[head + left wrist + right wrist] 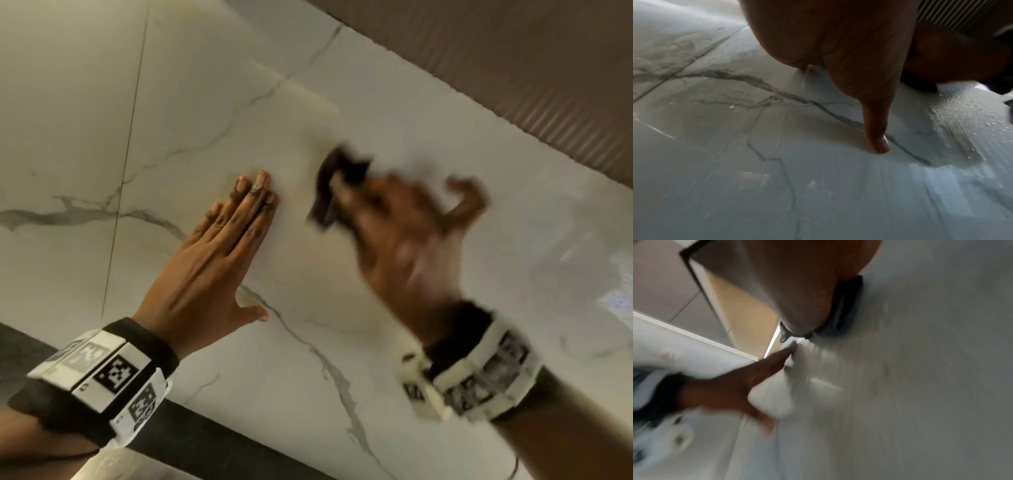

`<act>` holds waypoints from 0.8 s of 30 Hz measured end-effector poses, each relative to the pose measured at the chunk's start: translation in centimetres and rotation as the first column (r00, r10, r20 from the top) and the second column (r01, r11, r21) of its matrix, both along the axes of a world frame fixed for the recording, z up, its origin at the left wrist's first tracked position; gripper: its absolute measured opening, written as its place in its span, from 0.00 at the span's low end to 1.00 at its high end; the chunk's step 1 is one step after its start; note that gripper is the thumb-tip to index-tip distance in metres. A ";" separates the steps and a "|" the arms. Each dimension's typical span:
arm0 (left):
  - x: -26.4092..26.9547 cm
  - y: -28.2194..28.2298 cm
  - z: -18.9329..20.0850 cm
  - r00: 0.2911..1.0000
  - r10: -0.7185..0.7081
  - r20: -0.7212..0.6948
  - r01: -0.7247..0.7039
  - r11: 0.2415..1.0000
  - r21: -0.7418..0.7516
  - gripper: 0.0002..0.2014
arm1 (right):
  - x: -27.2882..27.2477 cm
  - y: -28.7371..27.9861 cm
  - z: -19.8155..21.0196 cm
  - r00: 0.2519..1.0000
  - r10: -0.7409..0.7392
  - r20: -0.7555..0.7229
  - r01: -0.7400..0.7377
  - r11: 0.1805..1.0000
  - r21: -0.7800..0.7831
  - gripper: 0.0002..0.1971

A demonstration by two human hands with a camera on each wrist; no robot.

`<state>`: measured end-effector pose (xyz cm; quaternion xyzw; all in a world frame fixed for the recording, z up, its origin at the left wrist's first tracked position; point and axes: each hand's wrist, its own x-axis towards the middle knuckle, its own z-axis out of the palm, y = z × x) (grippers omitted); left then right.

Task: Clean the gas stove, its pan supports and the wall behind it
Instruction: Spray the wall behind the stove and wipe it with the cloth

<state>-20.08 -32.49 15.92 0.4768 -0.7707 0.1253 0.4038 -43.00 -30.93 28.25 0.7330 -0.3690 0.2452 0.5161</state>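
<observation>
The white marble wall [342, 308] with grey veins fills the head view. My left hand [236, 219] lies flat on it, fingers straight and together, thumb spread out below. To its right, my right hand [404, 233] is motion-blurred and grips a dark cloth [334, 185] against the wall. In the left wrist view my left thumb [877, 138] presses the wet wall [777, 178], with the right hand [951, 56] at the upper right. The right wrist view is blurred and shows the cloth [844, 309] under my right palm [807, 280] and the left hand [740, 386] lower left. No stove is in view.
A dark ribbed panel [513, 68] runs along the wall's top right edge. A dark strip [205, 442] borders the wall at the bottom left. A thin tile joint [126, 161] crosses the wall on the left. Water droplets [953, 113] cover the wall near the cloth.
</observation>
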 end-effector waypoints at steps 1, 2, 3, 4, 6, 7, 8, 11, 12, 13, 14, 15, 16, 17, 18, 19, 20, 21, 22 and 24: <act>0.0 0.0 0.0 1.000 0.003 0.004 -0.003 1.000 0.002 0.77 | -0.6 0.4 -2.4 0.996 0.014 -0.092 -0.006 0.997 0.079 0.24; 0.0 0.0 0.0 1.000 0.006 0.012 -0.006 1.000 0.003 0.77 | -1.2 0.8 -4.5 0.983 0.009 -0.183 0.015 0.992 0.125 0.24; -0.1 0.0 -0.1 1.000 0.008 0.018 -0.008 1.000 0.001 0.77 | -1.7 1.2 -5.8 0.970 -0.006 -0.245 0.040 0.990 0.136 0.24; -0.1 0.0 -0.1 1.000 0.009 0.018 -0.009 1.000 -0.001 0.77 | -2.1 1.4 -6.0 0.967 0.003 -0.253 0.033 0.990 0.138 0.24; -0.3 -0.1 -0.3 1.000 0.004 0.012 -0.004 1.000 0.004 0.77 | -2.3 1.2 -3.3 0.989 0.046 -0.142 -0.034 0.996 0.085 0.24; -0.4 -0.1 -0.5 1.000 -0.001 0.012 0.001 1.000 0.006 0.77 | -2.5 0.8 -1.0 0.997 0.041 -0.061 -0.040 0.999 0.028 0.23; -0.4 -0.2 -0.8 1.000 -0.006 0.012 0.006 1.000 0.004 0.76 | -2.9 0.2 1.8 0.999 0.023 0.023 -0.023 1.000 -0.018 0.22; -0.4 -0.4 -1.6 1.000 -0.012 0.015 0.012 1.000 -0.003 0.75 | -4.1 -0.8 8.8 0.971 0.006 0.241 0.018 0.995 -0.098 0.21; -0.4 -0.4 -1.9 1.000 -0.013 0.011 0.013 1.000 -0.007 0.75 | -4.3 -0.7 9.0 0.963 0.027 0.267 0.014 0.989 -0.150 0.19; -0.5 -0.4 -2.0 1.000 -0.014 0.006 0.014 1.000 -0.011 0.74 | -4.2 -0.4 8.1 0.965 0.035 0.261 0.020 0.978 -0.206 0.18; -0.7 -0.3 -2.1 1.000 -0.016 0.005 0.016 1.000 -0.012 0.74 | -4.1 0.0 6.1 0.970 0.032 0.239 0.023 0.975 -0.221 0.19; -0.8 -0.3 -2.3 1.000 -0.018 0.007 0.018 1.000 -0.011 0.74 | -4.1 0.6 3.0 0.979 0.026 0.203 0.012 0.983 -0.184 0.20; -0.9 -0.3 -2.4 1.000 -0.020 0.010 0.020 1.000 -0.010 0.73 | -4.2 1.2 -0.8 0.990 0.032 0.140 -0.016 0.994 -0.110 0.20; -1.0 -0.2 -2.5 1.000 -0.021 0.013 0.021 1.000 -0.006 0.73 | -4.5 1.9 -5.0 0.997 0.050 0.061 -0.051 0.999 0.001 0.20; -1.0 -0.2 -2.6 1.000 -0.023 0.015 0.023 1.000 -0.005 0.72 | -5.1 2.6 -9.1 0.997 0.066 -0.032 -0.062 0.991 0.117 0.20; -0.9 -0.1 -2.6 0.999 -0.026 0.018 0.026 1.000 -0.005 0.72 | -5.8 3.2 -12.5 0.984 0.067 -0.163 -0.031 0.976 0.215 0.23; -0.9 0.0 -2.6 0.999 -0.027 0.024 0.027 1.000 -0.004 0.71 | -6.5 3.8 -14.9 0.950 0.047 -0.310 0.044 0.959 0.280 0.27; -0.9 -0.1 -2.5 0.999 -0.028 0.033 0.028 1.000 -0.004 0.71 | -7.2 4.1 -16.0 0.913 0.035 -0.406 0.104 0.944 0.314 0.30; -0.9 -0.1 -2.6 0.999 -0.029 0.039 0.029 1.000 -0.004 0.72 | -7.5 4.2 -16.0 0.908 0.054 -0.415 0.093 0.941 0.325 0.31; -0.8 -0.2 -2.7 0.999 -0.032 0.038 0.032 0.999 -0.003 0.72 | -7.1 3.8 -13.4 0.963 0.102 -0.250 -0.031 0.962 0.271 0.24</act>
